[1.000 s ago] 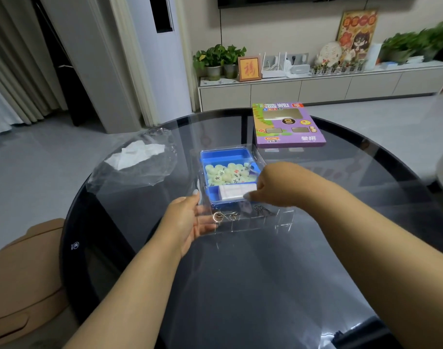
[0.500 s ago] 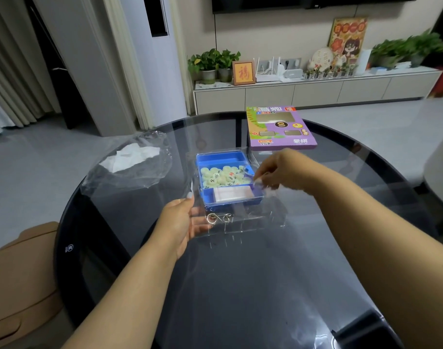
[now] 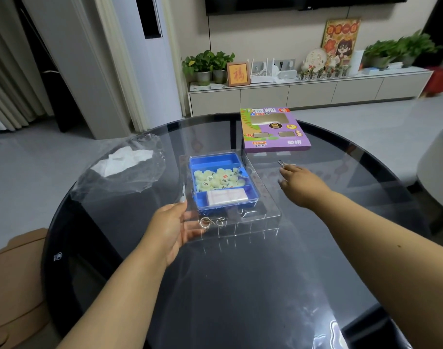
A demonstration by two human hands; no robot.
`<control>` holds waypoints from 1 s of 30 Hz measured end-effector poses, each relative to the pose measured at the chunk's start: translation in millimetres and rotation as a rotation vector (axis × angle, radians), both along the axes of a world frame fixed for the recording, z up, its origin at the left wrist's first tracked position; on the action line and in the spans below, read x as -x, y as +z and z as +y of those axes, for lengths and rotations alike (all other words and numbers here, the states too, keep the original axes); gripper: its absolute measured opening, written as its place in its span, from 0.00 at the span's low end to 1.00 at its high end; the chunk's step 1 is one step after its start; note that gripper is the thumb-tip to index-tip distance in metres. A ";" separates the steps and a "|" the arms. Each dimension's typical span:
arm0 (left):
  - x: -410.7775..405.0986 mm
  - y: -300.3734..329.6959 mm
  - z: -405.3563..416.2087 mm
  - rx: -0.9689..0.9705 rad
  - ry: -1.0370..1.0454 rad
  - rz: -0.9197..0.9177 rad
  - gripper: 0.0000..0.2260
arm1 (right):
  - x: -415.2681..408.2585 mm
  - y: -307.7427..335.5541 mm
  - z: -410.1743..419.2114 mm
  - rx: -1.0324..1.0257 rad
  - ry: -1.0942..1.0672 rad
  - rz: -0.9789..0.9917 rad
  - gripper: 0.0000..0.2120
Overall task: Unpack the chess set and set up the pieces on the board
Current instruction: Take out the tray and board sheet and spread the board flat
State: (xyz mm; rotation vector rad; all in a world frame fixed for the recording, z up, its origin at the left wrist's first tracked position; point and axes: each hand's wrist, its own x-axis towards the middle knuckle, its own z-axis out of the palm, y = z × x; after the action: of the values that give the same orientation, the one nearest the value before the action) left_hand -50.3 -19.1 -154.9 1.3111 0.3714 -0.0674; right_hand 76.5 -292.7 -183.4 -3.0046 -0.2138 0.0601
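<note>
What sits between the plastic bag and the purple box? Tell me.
In the head view, the blue tray of chess pieces sits between the plastic bag and the purple box.

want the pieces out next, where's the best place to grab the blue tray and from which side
Grip the blue tray by its two long side walls, coming from above: it sits upright inside the clear plastic insert, so the sides are hard to reach low down. The right hand is freer; the left hand holds the insert's edge.
</note>
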 end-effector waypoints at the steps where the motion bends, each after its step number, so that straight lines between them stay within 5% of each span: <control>1: 0.4 0.1 -0.2 -0.002 0.002 0.001 0.10 | -4.5 0.3 -3.1 0.017 -0.010 0.031 0.25; 12: -0.1 1.4 0.2 0.013 0.015 0.004 0.09 | -50.4 5.3 -41.1 -0.045 -0.093 0.171 0.28; 14: -0.4 1.4 0.1 0.006 0.007 0.006 0.09 | -40.9 13.3 -35.5 -0.131 -0.113 0.105 0.26; 18: -0.9 1.9 0.8 -0.011 0.001 0.008 0.10 | -4.0 42.3 15.5 -0.328 -0.086 -0.338 0.15; 21: 0.3 2.4 -0.3 -0.018 0.003 0.005 0.11 | 39.6 68.5 68.0 -0.513 0.166 -0.199 0.08; 25: 5.0 5.1 -2.8 -0.044 -0.016 -0.004 0.12 | 91.0 80.6 110.3 -0.284 0.528 0.029 0.12; 30: 6.1 5.3 -3.1 -0.053 -0.014 -0.008 0.13 | 109.4 70.5 134.2 0.024 0.609 -0.017 0.16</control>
State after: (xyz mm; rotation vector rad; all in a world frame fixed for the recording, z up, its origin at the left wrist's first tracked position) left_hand -56.4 -22.2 -149.6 1.3662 0.3592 -0.0638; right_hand -32.9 -158.5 -112.9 -2.8409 -1.1199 0.0946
